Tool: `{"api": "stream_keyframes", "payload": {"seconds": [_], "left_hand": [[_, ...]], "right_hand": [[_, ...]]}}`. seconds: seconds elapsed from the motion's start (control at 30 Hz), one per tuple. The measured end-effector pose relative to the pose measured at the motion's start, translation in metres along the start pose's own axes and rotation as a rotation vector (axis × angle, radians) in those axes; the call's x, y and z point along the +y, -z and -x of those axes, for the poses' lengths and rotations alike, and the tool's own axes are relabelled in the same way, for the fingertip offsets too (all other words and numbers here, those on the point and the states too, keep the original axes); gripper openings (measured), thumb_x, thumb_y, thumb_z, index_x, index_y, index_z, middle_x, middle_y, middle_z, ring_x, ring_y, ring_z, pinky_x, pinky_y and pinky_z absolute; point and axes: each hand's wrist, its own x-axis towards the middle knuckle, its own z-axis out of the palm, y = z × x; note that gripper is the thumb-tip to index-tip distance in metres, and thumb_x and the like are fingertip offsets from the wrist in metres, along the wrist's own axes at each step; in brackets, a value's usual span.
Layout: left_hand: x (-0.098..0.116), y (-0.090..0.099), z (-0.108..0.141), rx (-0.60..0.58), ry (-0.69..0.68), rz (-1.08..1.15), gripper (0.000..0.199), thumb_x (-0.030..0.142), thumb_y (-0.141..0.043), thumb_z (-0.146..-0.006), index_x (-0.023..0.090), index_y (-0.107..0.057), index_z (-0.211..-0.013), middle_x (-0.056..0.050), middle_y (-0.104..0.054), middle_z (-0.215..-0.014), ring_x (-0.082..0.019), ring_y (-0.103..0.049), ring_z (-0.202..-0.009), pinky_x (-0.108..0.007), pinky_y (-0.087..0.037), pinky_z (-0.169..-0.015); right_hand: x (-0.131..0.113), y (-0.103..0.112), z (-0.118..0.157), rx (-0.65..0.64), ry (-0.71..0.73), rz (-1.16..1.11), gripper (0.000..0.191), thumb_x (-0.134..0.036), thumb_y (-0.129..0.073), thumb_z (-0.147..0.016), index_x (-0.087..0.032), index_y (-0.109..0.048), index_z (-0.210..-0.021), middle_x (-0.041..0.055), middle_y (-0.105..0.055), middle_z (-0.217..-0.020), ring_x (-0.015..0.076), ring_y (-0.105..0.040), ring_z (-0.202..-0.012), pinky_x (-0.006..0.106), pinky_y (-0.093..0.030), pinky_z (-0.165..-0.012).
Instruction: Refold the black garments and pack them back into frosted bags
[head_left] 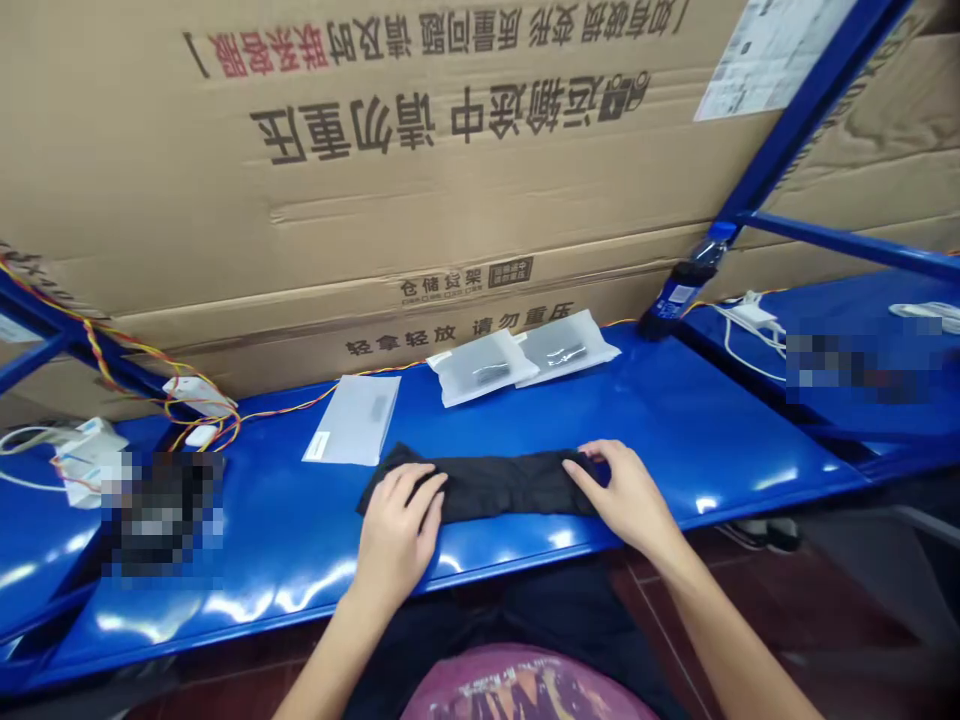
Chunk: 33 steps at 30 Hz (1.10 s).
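Note:
A long, narrow folded black cloth lies across the front part of the blue shelf. My left hand rests on its left end, palm down, fingers lying over the fabric. At the right end, my right hand holds the cloth's edge between thumb and fingers. Behind the cloth are a flat frosted packet on the left and two puffier frosted packets, one in the middle and one overlapping it to the right.
The blue shelf has large cardboard sheets standing behind it. A dark bottle with a blue cap stands at the back right. White adapters and twisted wires lie back left, near a blurred black object.

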Motion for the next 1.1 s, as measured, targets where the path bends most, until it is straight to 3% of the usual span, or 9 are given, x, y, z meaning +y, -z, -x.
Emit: {"api": "stream_keyframes", "payload": {"seconds": [0.17, 0.3, 0.43, 0.57, 0.63, 0.7, 0.87, 0.97, 1.1], "left_hand": [[0.020, -0.004, 0.014, -0.074, -0.092, 0.093, 0.022, 0.020, -0.056, -0.107, 0.021, -0.073, -0.122, -0.011, -0.077, -0.126, -0.028, -0.072, -0.121, -0.045, -0.062, -0.099], [0.027, 0.003, 0.019, -0.021, -0.084, 0.137, 0.022, 0.016, -0.059, -0.105, 0.020, -0.072, -0.123, -0.011, -0.077, -0.125, -0.028, -0.071, -0.123, -0.045, -0.062, -0.101], [0.028, 0.008, 0.022, 0.027, -0.062, 0.165, 0.020, 0.013, -0.060, -0.104, 0.020, -0.073, -0.117, -0.010, -0.079, -0.116, -0.027, -0.073, -0.118, -0.043, -0.063, -0.096], [0.028, 0.005, 0.027, 0.029, -0.038, 0.169, 0.020, 0.012, -0.060, -0.103, 0.020, -0.073, -0.115, -0.010, -0.080, -0.112, -0.026, -0.074, -0.112, -0.042, -0.064, -0.092], [0.028, 0.004, 0.029, 0.024, -0.036, 0.163, 0.020, 0.011, -0.060, -0.103, 0.020, -0.073, -0.115, -0.010, -0.080, -0.112, -0.027, -0.074, -0.113, -0.042, -0.064, -0.092], [0.027, 0.005, 0.032, 0.027, -0.036, 0.153, 0.021, 0.011, -0.060, -0.102, 0.020, -0.073, -0.116, -0.010, -0.080, -0.113, -0.027, -0.073, -0.115, -0.043, -0.063, -0.093], [0.022, 0.014, 0.038, 0.050, -0.024, 0.131, 0.021, 0.010, -0.062, -0.102, 0.019, -0.072, -0.116, -0.010, -0.080, -0.114, -0.028, -0.071, -0.119, -0.045, -0.063, -0.095], [0.017, 0.016, 0.042, 0.066, -0.016, 0.118, 0.021, 0.010, -0.061, -0.102, 0.020, -0.073, -0.116, -0.009, -0.080, -0.113, -0.028, -0.072, -0.118, -0.045, -0.063, -0.095], [0.016, 0.014, 0.047, 0.068, 0.006, 0.099, 0.022, 0.011, -0.060, -0.102, 0.021, -0.074, -0.116, -0.009, -0.081, -0.112, -0.028, -0.073, -0.116, -0.045, -0.063, -0.093]], "right_hand": [[0.007, 0.015, -0.014, -0.077, -0.261, -0.272, 0.049, -0.060, -0.078, -0.076, -0.024, -0.068, -0.109, 0.0115, -0.076, -0.101, 0.0345, -0.074, -0.103, 0.048, -0.061, -0.085], [-0.001, 0.041, -0.035, -0.019, -0.367, -0.314, 0.066, -0.059, -0.083, -0.071, -0.024, -0.069, -0.125, 0.0160, -0.075, -0.114, 0.0377, -0.068, -0.124, 0.048, -0.060, -0.094], [-0.032, 0.047, -0.030, 0.145, -0.283, -0.336, 0.068, -0.064, -0.081, -0.075, -0.024, -0.069, -0.128, 0.0152, -0.075, -0.114, 0.0346, -0.072, -0.113, 0.045, -0.061, -0.089], [-0.071, 0.006, 0.008, 0.204, -0.052, -0.111, 0.074, -0.065, -0.074, -0.084, -0.021, -0.061, -0.142, 0.0124, -0.074, -0.114, 0.0285, -0.071, -0.095, 0.046, -0.060, -0.084], [-0.083, -0.017, 0.027, 0.003, 0.057, -0.084, 0.060, -0.062, -0.072, -0.087, -0.023, -0.069, -0.134, 0.0109, -0.075, -0.112, 0.0274, -0.071, -0.093, 0.041, -0.060, -0.079], [-0.085, -0.028, 0.038, -0.093, 0.071, -0.121, 0.045, -0.061, -0.067, -0.092, -0.024, -0.077, -0.116, 0.0097, -0.077, -0.105, 0.0260, -0.072, -0.089, 0.036, -0.058, -0.071], [-0.064, -0.013, 0.029, 0.275, -0.077, 0.082, 0.051, -0.069, -0.059, -0.092, -0.022, -0.077, -0.103, 0.0099, -0.076, -0.092, 0.0264, -0.067, -0.079, 0.040, -0.052, -0.074], [-0.050, -0.008, 0.022, 0.135, -0.075, 0.220, 0.055, -0.076, -0.063, -0.082, -0.022, -0.074, -0.088, 0.0126, -0.073, -0.092, 0.0325, -0.068, -0.088, 0.046, -0.052, -0.081], [-0.046, -0.014, 0.023, 0.021, -0.124, 0.120, 0.048, -0.073, -0.064, -0.082, -0.026, -0.063, -0.076, 0.0078, -0.071, -0.083, 0.0300, -0.069, -0.084, 0.041, -0.051, -0.075]]}}
